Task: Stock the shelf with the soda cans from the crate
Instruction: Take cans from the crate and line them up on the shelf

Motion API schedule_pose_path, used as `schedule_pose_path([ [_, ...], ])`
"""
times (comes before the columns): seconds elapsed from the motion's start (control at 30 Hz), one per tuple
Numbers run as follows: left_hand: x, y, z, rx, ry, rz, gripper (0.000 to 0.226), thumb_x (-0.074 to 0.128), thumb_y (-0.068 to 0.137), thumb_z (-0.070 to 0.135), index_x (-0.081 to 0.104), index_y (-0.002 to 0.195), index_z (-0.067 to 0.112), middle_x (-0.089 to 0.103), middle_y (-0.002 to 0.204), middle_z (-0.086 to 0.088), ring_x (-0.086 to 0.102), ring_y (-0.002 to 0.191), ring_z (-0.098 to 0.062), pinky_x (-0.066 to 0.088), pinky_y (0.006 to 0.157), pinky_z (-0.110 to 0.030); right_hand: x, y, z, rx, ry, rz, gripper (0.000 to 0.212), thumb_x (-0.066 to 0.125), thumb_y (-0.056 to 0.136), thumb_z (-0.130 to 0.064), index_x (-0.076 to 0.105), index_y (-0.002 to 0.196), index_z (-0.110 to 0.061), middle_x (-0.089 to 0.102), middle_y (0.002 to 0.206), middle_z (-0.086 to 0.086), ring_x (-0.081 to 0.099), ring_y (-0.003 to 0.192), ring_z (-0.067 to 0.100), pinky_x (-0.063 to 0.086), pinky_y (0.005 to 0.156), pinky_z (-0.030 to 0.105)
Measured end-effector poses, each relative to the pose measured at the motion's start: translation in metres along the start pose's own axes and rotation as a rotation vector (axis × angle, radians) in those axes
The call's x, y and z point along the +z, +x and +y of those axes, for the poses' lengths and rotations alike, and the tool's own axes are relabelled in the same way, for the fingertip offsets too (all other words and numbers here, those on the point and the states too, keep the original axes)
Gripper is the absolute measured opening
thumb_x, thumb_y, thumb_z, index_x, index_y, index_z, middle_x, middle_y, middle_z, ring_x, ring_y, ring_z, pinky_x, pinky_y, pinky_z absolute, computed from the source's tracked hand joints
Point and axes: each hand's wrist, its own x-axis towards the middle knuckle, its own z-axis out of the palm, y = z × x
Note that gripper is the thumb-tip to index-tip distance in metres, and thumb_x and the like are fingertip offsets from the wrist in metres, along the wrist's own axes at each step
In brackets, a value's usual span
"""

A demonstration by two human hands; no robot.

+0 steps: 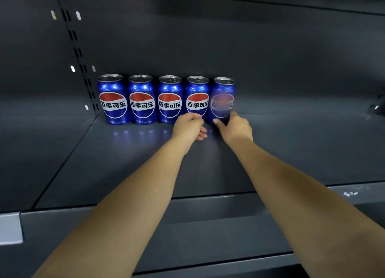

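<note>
A shop aisle, by the look: a dark metal display shelf (pixel 291 152) with a slotted upright (pixel 75 48) well left of the left hand (pixel 188 127), and identical blue soda cans (pixel 142 99) (labels facing front) lined up just beyond it.

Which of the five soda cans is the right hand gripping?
The rightmost can, at the row's end: the right hand wraps around its lower part, and its logo alone looks blurred.
</note>
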Motion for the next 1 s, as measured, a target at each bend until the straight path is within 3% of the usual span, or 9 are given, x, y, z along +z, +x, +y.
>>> schedule_pose_path([
  [0.23, 0.0, 0.001, 0.001, -0.01, 0.022, -0.025, 0.016, 0.047, 0.095, 0.013, 0.056, 0.108, 0.011, 0.061, 0.069, -0.007, 0.058, 0.054, -0.014, 0.045, 0.043, -0.015, 0.006, 0.009, -0.001, 0.043, -0.096, -0.072, 0.067, 0.042, 0.096, -0.05, 0.031, 0.142, -0.003, 0.04, 0.143, 0.019, 0.029, 0.137, 0.035, 0.027, 0.112, 0.044],
  [0.4, -0.003, 0.0, 0.009, -0.095, -0.032, -0.045, 0.011, 0.05, 0.095, 0.013, 0.052, 0.104, 0.007, 0.06, 0.068, -0.01, 0.058, 0.055, -0.017, 0.045, 0.047, -0.019, 0.01, 0.011, -0.001, 0.033, -0.153, -0.072, 0.072, 0.036, 0.097, -0.052, 0.026, 0.144, 0.003, 0.032, 0.149, 0.02, 0.018, 0.142, 0.033, 0.022, 0.115, 0.042],
  [0.57, -0.003, -0.012, 0.003, -0.001, 0.001, -0.006, 0.013, 0.049, 0.095, 0.01, 0.056, 0.105, 0.005, 0.06, 0.069, -0.008, 0.058, 0.058, -0.015, 0.048, 0.052, -0.018, 0.003, -0.002, 0.0, -0.01, -0.104, -0.038, 0.062, 0.041, 0.098, -0.042, 0.032, 0.14, 0.003, 0.039, 0.144, 0.02, 0.027, 0.138, 0.033, 0.028, 0.112, 0.041],
  [0.67, 0.002, -0.031, 0.006, 0.073, -0.003, 0.083, 0.011, 0.047, 0.095, 0.012, 0.058, 0.096, 0.011, 0.059, 0.073, -0.003, 0.057, 0.064, -0.014, 0.047, 0.06, -0.022, -0.007, -0.019, 0.002, -0.157, -0.14, -0.039, 0.048, 0.044, 0.098, -0.03, 0.039, 0.134, 0.002, 0.044, 0.138, 0.019, 0.032, 0.135, 0.033, 0.031, 0.109, 0.039],
  [0.8, 0.013, -0.065, 0.018, 0.2, 0.184, 0.109, 0.021, 0.047, 0.092, 0.012, 0.056, 0.076, 0.023, 0.063, 0.085, -0.003, 0.06, 0.09, -0.021, 0.05, 0.083, -0.034, -0.03, -0.051, 0.006, -0.374, -0.16, -0.091, 0.036, 0.049, 0.094, -0.021, 0.05, 0.124, -0.001, 0.053, 0.123, 0.02, 0.05, 0.115, 0.035, 0.043, 0.094, 0.038],
  [0.9, 0.022, -0.097, 0.024, 0.242, 0.316, 0.101, 0.016, 0.046, 0.09, 0.009, 0.058, 0.084, 0.018, 0.067, 0.103, -0.01, 0.061, 0.104, -0.028, 0.048, 0.09, -0.039, -0.057, -0.076, 0.011, -0.432, -0.205, -0.091, 0.033, 0.048, 0.094, -0.024, 0.053, 0.119, -0.003, 0.058, 0.119, 0.019, 0.054, 0.109, 0.036, 0.046, 0.085, 0.036],
  [1.0, 0.032, -0.126, 0.025, 0.286, 0.381, 0.118, 0.014, 0.049, 0.089, 0.009, 0.062, 0.092, 0.013, 0.066, 0.105, -0.011, 0.062, 0.1, -0.028, 0.049, 0.088, -0.038, -0.085, -0.101, 0.018, -0.439, -0.228, -0.039, 0.034, 0.046, 0.096, -0.025, 0.051, 0.121, -0.003, 0.06, 0.117, 0.02, 0.055, 0.108, 0.036, 0.043, 0.077, 0.033],
])
